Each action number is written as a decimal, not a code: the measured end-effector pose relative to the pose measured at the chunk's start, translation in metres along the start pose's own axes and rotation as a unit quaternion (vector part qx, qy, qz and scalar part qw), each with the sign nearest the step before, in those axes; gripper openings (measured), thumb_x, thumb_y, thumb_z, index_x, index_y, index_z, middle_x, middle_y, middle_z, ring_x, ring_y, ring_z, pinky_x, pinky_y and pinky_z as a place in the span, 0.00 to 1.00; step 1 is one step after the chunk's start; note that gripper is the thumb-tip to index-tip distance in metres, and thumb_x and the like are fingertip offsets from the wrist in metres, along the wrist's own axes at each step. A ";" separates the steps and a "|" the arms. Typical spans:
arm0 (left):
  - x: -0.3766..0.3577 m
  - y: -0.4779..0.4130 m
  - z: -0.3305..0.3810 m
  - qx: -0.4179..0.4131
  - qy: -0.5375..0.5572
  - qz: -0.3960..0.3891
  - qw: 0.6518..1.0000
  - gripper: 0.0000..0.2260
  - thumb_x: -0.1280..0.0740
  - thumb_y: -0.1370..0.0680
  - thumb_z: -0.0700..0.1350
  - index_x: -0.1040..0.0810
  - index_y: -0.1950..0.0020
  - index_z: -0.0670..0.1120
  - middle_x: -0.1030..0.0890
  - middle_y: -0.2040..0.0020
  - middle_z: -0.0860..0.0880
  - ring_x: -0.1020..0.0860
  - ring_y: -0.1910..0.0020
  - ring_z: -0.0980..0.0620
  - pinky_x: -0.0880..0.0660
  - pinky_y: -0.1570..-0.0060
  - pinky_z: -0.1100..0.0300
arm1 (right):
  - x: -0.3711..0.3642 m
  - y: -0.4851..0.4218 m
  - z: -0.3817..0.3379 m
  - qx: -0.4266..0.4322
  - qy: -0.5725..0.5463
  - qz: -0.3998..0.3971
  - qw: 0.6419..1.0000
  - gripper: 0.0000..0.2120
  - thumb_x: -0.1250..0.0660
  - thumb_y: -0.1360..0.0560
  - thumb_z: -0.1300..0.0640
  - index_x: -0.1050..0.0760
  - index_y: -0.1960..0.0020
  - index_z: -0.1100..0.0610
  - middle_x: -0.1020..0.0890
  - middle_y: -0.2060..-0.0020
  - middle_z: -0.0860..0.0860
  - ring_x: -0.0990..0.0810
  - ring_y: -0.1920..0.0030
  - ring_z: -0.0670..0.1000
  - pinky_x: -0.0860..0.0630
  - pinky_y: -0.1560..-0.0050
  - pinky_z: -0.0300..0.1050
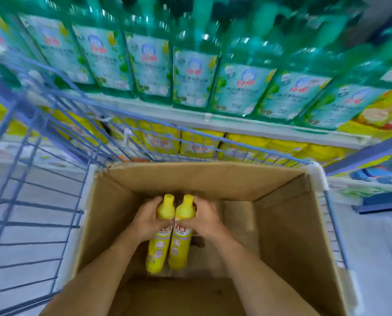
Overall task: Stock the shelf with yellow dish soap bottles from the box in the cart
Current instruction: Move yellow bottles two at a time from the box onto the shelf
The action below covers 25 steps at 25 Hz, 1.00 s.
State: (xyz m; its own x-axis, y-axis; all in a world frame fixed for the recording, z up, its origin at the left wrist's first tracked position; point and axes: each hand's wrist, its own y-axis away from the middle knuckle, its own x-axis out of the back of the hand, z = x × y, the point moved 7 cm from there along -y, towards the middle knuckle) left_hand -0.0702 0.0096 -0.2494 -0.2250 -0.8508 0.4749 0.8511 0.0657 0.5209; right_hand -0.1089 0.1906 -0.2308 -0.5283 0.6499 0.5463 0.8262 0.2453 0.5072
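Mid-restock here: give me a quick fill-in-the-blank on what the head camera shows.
The left hand and right hand together hold ___ yellow bottles.
The cardboard box sits in a ___ wire cart.
The upper shelf bottles are ___ in colour.
Missing words: two; blue; green.

Bright, even light fell from overhead, glinting on the green bottles (195, 78), which were smeared by motion blur, as were the blue cart wires (42, 206). The wide lens bowed the edges. The box (281, 224) interior lay in soft shadow; the yellow bottles (159, 252) were sharpest.
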 end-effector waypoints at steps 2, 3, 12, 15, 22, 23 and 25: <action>0.024 0.020 0.045 -0.037 0.017 -0.002 0.999 0.30 0.20 0.40 0.62 0.23 0.45 0.49 0.17 0.51 0.50 0.18 0.49 0.47 0.20 0.49 0.45 | 0.055 0.036 -0.040 0.045 -0.015 0.026 0.999 0.29 0.20 0.43 0.43 0.22 0.47 0.54 0.16 0.55 0.49 0.18 0.53 0.51 0.21 0.52 0.49; 0.041 0.031 0.078 -0.058 0.024 0.002 0.998 0.32 0.19 0.41 0.62 0.24 0.43 0.50 0.17 0.50 0.51 0.18 0.48 0.47 0.20 0.47 0.44 | 0.087 0.055 -0.064 0.071 -0.010 0.040 0.997 0.30 0.20 0.44 0.42 0.22 0.48 0.55 0.16 0.56 0.50 0.19 0.55 0.49 0.21 0.52 0.51; 0.163 0.187 0.433 -0.313 -0.008 0.054 0.948 0.24 0.17 0.36 0.42 0.23 0.46 0.42 0.21 0.56 0.51 0.25 0.61 0.54 0.27 0.63 0.70 | 0.357 0.206 -0.234 0.241 -0.050 0.183 0.952 0.29 0.15 0.42 0.50 0.22 0.46 0.55 0.16 0.54 0.53 0.20 0.54 0.46 0.19 0.52 0.57; 0.176 0.223 0.513 -0.368 -0.011 0.107 0.924 0.23 0.16 0.37 0.43 0.23 0.48 0.44 0.22 0.58 0.53 0.28 0.66 0.61 0.30 0.65 0.71 | 0.428 0.248 -0.264 0.291 -0.058 0.217 0.930 0.27 0.15 0.43 0.51 0.22 0.48 0.51 0.15 0.55 0.50 0.18 0.55 0.48 0.18 0.52 0.58; 0.168 0.254 0.678 -0.461 0.009 0.187 0.868 0.20 0.17 0.36 0.46 0.22 0.51 0.49 0.22 0.63 0.57 0.26 0.68 0.67 0.31 0.67 0.70 | 0.589 0.298 -0.298 0.369 -0.057 0.284 0.883 0.22 0.17 0.37 0.59 0.20 0.46 0.53 0.14 0.52 0.53 0.15 0.52 0.51 0.18 0.47 0.52; 0.167 0.253 0.703 -0.466 0.006 0.213 0.858 0.21 0.17 0.37 0.50 0.22 0.51 0.48 0.21 0.62 0.56 0.26 0.67 0.66 0.30 0.66 0.67 | 0.613 0.301 -0.301 0.378 -0.061 0.289 0.877 0.23 0.17 0.36 0.61 0.20 0.43 0.56 0.14 0.50 0.54 0.16 0.52 0.49 0.18 0.47 0.49; 0.168 0.244 0.744 -0.464 0.003 0.265 0.845 0.26 0.17 0.39 0.55 0.21 0.48 0.46 0.19 0.56 0.53 0.23 0.60 0.58 0.28 0.61 0.59 | 0.654 0.300 -0.305 0.393 -0.059 0.302 0.867 0.25 0.17 0.36 0.60 0.20 0.42 0.56 0.14 0.50 0.53 0.16 0.53 0.48 0.18 0.48 0.46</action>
State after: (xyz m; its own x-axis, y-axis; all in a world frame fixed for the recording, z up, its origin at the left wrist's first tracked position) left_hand -0.2532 0.2703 0.4851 0.3036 -0.8332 0.4622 0.8381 0.0029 -0.5454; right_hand -0.2666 0.4697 0.4824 0.0328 0.8881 0.4584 0.8478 0.2182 -0.4833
